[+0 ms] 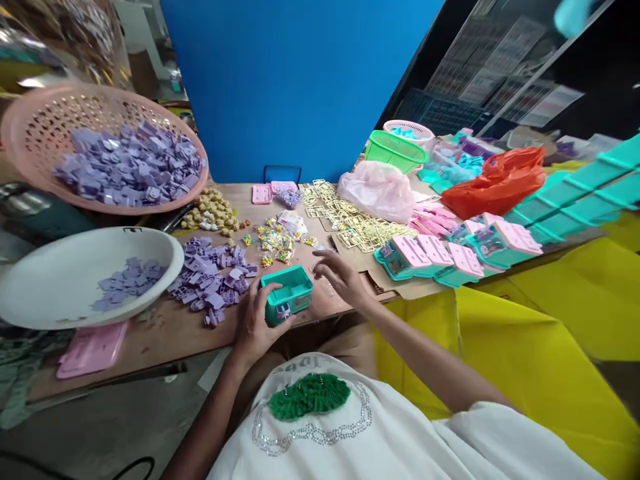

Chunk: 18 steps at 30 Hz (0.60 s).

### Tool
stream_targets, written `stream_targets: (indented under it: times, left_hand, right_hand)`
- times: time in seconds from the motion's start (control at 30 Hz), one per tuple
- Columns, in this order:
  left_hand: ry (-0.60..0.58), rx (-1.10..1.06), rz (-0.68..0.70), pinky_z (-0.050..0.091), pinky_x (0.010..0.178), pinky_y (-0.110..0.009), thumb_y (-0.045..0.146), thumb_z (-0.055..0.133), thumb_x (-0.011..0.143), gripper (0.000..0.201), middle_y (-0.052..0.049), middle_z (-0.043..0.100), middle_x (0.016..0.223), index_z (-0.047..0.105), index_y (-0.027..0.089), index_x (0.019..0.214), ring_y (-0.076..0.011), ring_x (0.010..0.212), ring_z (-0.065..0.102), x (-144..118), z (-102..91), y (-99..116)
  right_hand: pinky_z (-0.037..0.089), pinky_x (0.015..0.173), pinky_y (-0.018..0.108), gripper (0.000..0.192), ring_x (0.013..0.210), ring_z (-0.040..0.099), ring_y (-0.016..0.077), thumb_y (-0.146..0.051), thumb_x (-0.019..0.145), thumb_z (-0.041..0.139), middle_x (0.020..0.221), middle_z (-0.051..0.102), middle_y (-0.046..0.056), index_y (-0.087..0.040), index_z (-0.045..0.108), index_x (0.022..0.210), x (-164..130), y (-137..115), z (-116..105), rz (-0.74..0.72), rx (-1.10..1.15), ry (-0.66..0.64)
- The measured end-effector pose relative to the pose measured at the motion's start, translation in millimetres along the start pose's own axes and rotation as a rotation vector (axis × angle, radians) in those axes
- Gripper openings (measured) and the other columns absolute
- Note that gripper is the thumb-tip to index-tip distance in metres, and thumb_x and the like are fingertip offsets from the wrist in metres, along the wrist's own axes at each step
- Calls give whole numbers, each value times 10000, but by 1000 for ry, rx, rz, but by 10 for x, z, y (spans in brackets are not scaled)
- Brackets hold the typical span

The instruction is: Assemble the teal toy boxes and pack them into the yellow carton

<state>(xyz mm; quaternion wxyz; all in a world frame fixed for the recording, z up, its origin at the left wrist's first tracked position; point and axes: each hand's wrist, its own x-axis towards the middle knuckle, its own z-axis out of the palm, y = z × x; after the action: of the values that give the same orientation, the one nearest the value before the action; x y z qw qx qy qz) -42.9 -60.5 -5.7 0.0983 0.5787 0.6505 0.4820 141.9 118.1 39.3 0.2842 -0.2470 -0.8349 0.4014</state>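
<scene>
Left hand (254, 323): grip clamped round teal box (291, 293), open top up, at near edge of table (165, 337). Right hand (343, 279) alongside: grip loosely apart, apparently bare. Judged step: steadying box for filling; next move likely calls for pinching a packet (284, 248) beyond

No wording readable for certain
Printed in grey on the white shirt (405, 433), beside the green fuzzy patch (310, 397): a few letters (303, 365), foreshortened and too unclear to spell out with any confidence
</scene>
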Motion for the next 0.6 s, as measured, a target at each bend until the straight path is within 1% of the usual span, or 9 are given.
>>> stream_targets:
  times: [0.07,0.13,0.2,0.23,0.33,0.37,0.4,0.5,0.6]
  left_hand:
    - [4,53,21,517,1174,-510,169,832,845,603,-137,480,1540,541,299,1357,-340,1455,559,-29,-2,-43]
    - [4,90,33,511,1184,-529,155,822,849,627,-144,468,1559,527,301,1383,-347,1468,551,-48,1,-75]
    - [12,118,37,503,1194,-555,149,820,846,660,-153,466,1572,511,300,1410,-358,1475,548,-60,11,-90]
    - [17,129,36,500,1198,-568,150,822,844,677,-157,472,1572,504,299,1423,-365,1477,548,-62,19,-93]
    - [20,150,22,494,1205,-596,175,829,850,723,-166,488,1580,481,301,1472,-387,1500,533,-47,57,-84]
    - [12,151,15,488,1211,-599,183,828,855,741,-168,483,1594,469,305,1492,-390,1518,516,-32,75,-80]
    - [1,149,8,480,1221,-596,187,825,862,760,-171,475,1612,453,309,1514,-389,1537,497,-10,94,-77]
    - [-26,132,3,448,1258,-574,175,818,866,843,-175,448,1652,392,323,1578,-371,1595,427,81,160,-91]
    - [-42,113,1,416,1286,-566,182,820,862,919,-175,427,1678,333,337,1625,-356,1624,386,164,219,-139]
  right_hand:
    - [557,913,392,295,938,680,229,-355,1077,548,1033,739,123,-174,752,1191,357,93,-27,-85,-172,-100]
    - [504,987,444,202,1067,631,284,-238,1008,629,1097,732,172,-148,808,1031,717,152,9,-171,-396,-293]
    - [457,1013,496,160,1153,568,338,-173,928,699,1122,714,199,-135,828,1015,989,176,87,-202,-536,-428]
    - [438,1017,512,164,1169,546,350,-159,890,732,1123,708,200,-135,832,1019,1079,183,129,-204,-564,-451]
    - [407,1042,504,83,1128,538,317,-180,860,762,1050,706,160,-141,812,912,1186,225,212,-215,-516,-409]
    - [412,1042,482,82,1106,544,297,-206,882,746,1031,707,148,-143,795,866,1191,252,212,-210,-485,-382]
    - [425,1030,456,133,1084,553,280,-228,913,716,1021,710,144,-140,779,836,1193,285,197,-193,-452,-344]
    - [481,899,362,258,971,602,235,-263,986,601,989,729,145,-112,768,859,1227,403,72,-83,-338,-198]
    - [488,736,290,304,789,623,184,-309,987,569,852,741,93,-103,764,878,1291,493,-115,30,-215,-98]
